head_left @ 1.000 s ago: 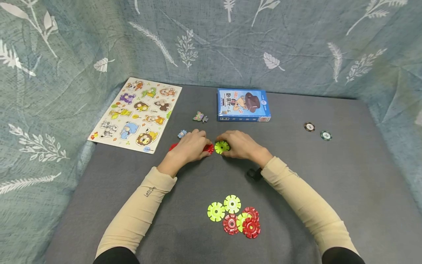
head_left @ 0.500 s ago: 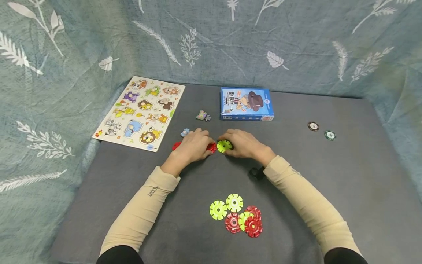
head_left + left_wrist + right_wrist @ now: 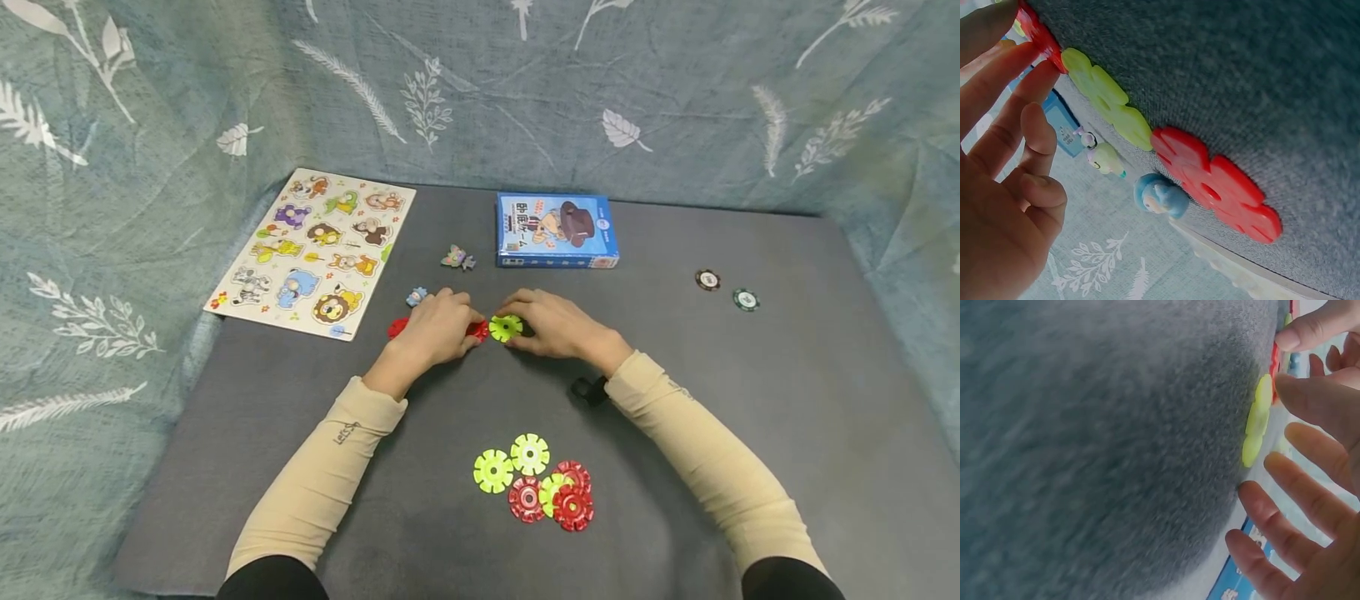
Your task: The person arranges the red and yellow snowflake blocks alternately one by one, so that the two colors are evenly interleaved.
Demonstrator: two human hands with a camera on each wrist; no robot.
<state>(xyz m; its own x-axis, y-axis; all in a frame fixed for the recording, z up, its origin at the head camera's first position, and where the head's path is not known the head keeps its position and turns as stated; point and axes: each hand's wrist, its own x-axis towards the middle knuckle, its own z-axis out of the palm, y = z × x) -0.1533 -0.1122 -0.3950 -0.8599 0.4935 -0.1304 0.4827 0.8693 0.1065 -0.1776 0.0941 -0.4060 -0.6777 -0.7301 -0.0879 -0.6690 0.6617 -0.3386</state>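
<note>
Four-notch-edged plastic flower discs alternate in a row on the grey table. My left hand [image 3: 442,325] pinches a red flower disc [image 3: 1040,34] between thumb and fingers. Beside it in the left wrist view lie a green disc [image 3: 1107,100], mostly covered by the hand in the head view, and another red disc [image 3: 1210,187] at the row's far left. At the right end is a yellow-green disc [image 3: 506,328], flat and close to the pinched red one. My right hand [image 3: 555,329] is around this disc, fingers spread, with the thumb slightly off its edge.
An animal puzzle board [image 3: 315,250] lies back left. Small figurines [image 3: 457,257] and a blue figurine [image 3: 416,296] stand behind the row. A blue game box [image 3: 557,231] is at the back; poker chips [image 3: 708,279] lie right. Several loose red and green discs [image 3: 530,454] lie in front.
My right thumb has loosened away from the yellow-green disc, which stays in place. My left hand keeps its place on the red disc. The view shifts slightly.
</note>
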